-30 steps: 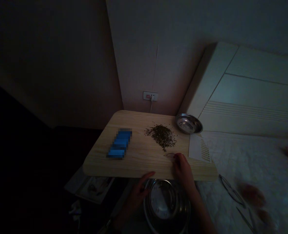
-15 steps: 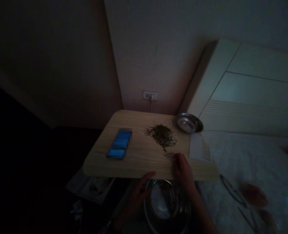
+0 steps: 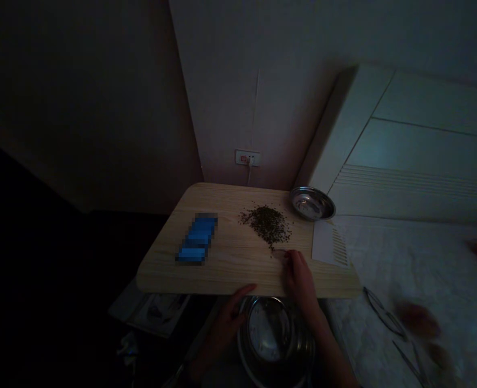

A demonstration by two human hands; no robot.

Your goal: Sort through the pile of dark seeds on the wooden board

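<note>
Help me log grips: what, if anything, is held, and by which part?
The right hand pinches a thin object, unclear in kind, by its right end. Whether the left hand holds anything cannot be told.

Pale wooden desk [image 3: 230, 275], dark grains [image 3: 268, 222] scattered toward one o'clock
Metal bowl [image 3: 313, 205] at two, white slotted panel [image 3: 324, 245] at three, pixelated blue object [image 3: 198, 238] at nine.
</note>
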